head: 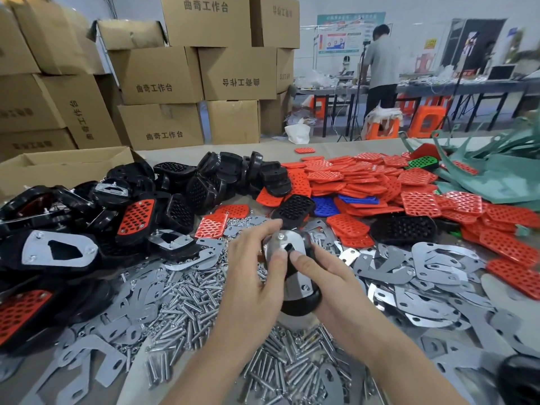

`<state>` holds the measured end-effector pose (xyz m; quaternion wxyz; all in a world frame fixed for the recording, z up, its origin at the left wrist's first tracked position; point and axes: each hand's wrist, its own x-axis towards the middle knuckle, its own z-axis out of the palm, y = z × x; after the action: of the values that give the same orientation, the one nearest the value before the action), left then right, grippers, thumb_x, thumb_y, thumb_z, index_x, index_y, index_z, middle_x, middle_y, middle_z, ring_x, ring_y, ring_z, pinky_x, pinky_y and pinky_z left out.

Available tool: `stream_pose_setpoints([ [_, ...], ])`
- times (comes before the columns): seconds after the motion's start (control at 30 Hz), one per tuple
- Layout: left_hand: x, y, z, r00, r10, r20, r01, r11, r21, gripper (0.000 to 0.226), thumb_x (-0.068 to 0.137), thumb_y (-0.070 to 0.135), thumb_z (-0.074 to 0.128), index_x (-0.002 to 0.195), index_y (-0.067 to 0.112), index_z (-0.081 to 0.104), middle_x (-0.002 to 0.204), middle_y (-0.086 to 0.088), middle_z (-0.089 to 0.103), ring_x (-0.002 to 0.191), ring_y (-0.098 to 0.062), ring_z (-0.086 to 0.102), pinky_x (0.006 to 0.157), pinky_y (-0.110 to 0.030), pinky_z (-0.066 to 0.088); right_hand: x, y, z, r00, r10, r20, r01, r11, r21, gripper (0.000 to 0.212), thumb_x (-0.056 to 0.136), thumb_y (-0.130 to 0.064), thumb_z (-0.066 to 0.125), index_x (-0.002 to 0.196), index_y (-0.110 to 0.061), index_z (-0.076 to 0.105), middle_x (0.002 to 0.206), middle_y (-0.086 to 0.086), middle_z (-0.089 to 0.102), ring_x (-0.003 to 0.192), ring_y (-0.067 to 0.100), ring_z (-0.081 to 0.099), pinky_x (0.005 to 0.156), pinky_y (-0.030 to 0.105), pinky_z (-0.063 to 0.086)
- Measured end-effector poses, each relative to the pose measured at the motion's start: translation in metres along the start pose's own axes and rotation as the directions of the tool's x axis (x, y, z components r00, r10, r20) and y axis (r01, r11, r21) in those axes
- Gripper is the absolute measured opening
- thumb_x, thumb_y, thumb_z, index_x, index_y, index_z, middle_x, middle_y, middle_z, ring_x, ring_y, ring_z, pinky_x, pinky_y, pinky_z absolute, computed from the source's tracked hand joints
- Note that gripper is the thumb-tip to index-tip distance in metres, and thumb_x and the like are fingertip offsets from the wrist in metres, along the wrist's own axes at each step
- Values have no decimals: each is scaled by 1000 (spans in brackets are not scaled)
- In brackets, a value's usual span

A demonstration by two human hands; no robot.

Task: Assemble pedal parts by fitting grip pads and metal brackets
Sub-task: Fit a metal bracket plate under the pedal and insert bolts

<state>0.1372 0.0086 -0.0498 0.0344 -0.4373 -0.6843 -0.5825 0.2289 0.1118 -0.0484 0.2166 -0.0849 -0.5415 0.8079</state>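
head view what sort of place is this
Most likely a small factory or assembly workshop: the table is heaped with red grip pads, metal brackets and bolts, stacked cardboard boxes stand behind, and the left hand and right hand hold a pedal.

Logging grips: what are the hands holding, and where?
Both hold one black pedal: left hand grips its left edge, thumb on the metal bracket; right hand grips its right edge.

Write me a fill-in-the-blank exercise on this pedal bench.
The left hand and right hand hold one ___ pedal body.
The bracket on it is made of ___.
The grip pads heaped at the far right are mostly ___.
The boxes stacked behind are ___.
Missing: black; metal; red; cardboard.
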Motion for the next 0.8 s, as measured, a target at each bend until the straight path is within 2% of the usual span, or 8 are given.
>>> stream_pose_setpoints([
  [0.1,-1,0,2,998,-51,-23,50,997,-58,21,99,41,52,120,44,52,124,22,55,125,-10,51,100,-32,44,-1,-1,0,1000,1,2,-1,1000,-3,25,96,-29,62,116,-27,77,123,7,75,118,21,70,93,30,58],
  [0.23,2,4,-3,1000,21,15,-21,999,26,25,98,26,50,110,43,63,120,21,55,127,-14,48,99,-20,40,-2,0,1,1000,5,6,-5,1000,-6,25,96,-29,62,117,-28,76,122,6,75,118,19,70,91,27,57],
  [0.27,1,5,-3,999,23,34,-24,1000,11,28,97,24,50,111,44,63,122,22,53,129,-15,46,102,-20,40,-1,0,1,1000,8,5,-8,1000,6,25,97,-29,62,118,-27,75,122,7,75,119,20,70,90,28,57],
  [0.37,0,4,-4,995,-85,45,90,989,-115,30,95,31,51,120,47,53,124,23,54,123,-11,52,101,-40,48,0,-1,1,1000,25,11,-25,999,30,25,97,-29,63,118,-27,76,122,9,75,116,23,71,90,30,59],
  [0.47,1,5,-5,997,-79,22,81,993,-87,21,96,33,50,113,43,57,117,19,57,117,-8,54,94,-32,46,0,0,2,999,25,21,-26,1000,11,25,97,-28,63,119,-27,75,123,7,75,117,21,71,90,29,58],
  [0.53,1,8,-5,999,-33,38,33,999,-14,23,95,27,50,110,42,61,118,19,55,124,-9,49,97,-27,41,0,1,3,999,36,15,-36,999,22,22,100,-26,64,119,-25,75,124,10,74,118,23,70,89,28,58],
  [0.67,-1,9,-7,989,-139,57,147,974,-173,28,95,32,52,121,42,54,121,20,57,118,-6,54,94,-32,48,-1,1,3,999,35,8,-35,998,49,22,100,-23,63,117,-24,76,125,11,74,116,23,71,88,30,59],
  [0.8,2,10,-8,995,-72,71,75,996,-43,20,101,24,52,110,37,63,116,21,55,123,-9,50,97,-32,46,-1,2,2,1000,20,0,-20,1000,18,23,95,-26,66,115,-26,77,121,9,76,116,21,71,88,28,58],
])
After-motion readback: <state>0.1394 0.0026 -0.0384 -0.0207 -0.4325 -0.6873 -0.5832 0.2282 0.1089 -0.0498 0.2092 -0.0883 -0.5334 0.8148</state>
